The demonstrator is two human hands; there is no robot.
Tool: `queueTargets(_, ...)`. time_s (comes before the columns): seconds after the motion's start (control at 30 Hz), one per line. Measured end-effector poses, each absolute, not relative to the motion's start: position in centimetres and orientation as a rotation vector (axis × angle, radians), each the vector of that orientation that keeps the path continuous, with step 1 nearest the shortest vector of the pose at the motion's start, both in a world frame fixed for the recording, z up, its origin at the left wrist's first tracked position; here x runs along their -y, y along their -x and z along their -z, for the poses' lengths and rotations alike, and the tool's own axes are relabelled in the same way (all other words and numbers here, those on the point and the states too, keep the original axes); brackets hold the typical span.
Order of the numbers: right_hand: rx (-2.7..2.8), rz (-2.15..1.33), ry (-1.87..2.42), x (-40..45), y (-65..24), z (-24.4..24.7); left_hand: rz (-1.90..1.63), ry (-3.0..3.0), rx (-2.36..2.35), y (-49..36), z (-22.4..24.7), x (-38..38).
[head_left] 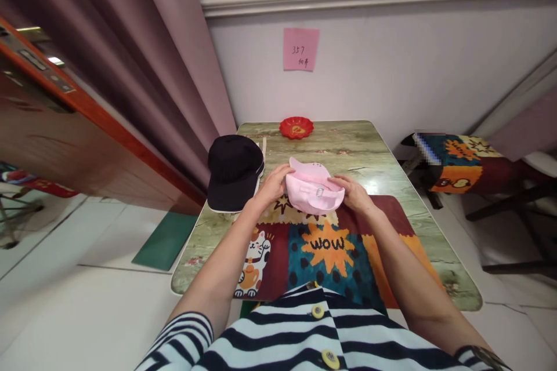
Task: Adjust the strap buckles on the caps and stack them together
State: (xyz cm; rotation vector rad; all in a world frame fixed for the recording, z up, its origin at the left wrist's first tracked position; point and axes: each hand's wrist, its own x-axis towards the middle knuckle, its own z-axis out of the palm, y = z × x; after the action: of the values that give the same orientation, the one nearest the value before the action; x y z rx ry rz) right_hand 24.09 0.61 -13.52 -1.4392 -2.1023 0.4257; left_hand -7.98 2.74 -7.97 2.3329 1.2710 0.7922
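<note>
A pink baseball cap [314,192] is held between my two hands over the colourful printed mat [300,266]. Its back strap with a metal buckle faces me and its brim points away. My left hand [275,181] grips the cap's left edge, fingers partly hidden behind it. On the other side my right hand [351,191] pinches the right edge near the brim. A black baseball cap [235,171] with a white brim edge lies to the left of my left hand, at the table's left edge.
A red scalloped dish [296,127] stands at the back of the green marbled table [348,153], close to the wall. A pink paper note [300,50] is stuck on that wall. To the left are a curtain [183,40] and a wooden door [108,139]; a stool [461,162] stands right.
</note>
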Motion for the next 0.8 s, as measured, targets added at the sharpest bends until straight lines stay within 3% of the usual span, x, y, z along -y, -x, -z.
queueTargets(0.23,1.842,-0.62,1.234,-0.9,-23.4,11.2,-1.022,-2.092,-1.197,8.1,5.9,-3.0)
queueTargets(0.47,1.166,-1.081,0.918,-0.9,-22.4,5.8,-1.264,-1.273,-0.894,7.2,2.4,-2.2)
queueTargets(0.63,0.614,-1.437,0.82,-0.3,-20.2,5.4,-1.29,-0.696,-0.772,4.6,3.8,-0.6)
queueTargets(0.8,0.497,-1.553,0.834,0.4,-18.9,6.9,-1.216,-0.347,-0.615,2.3,5.7,1.7)
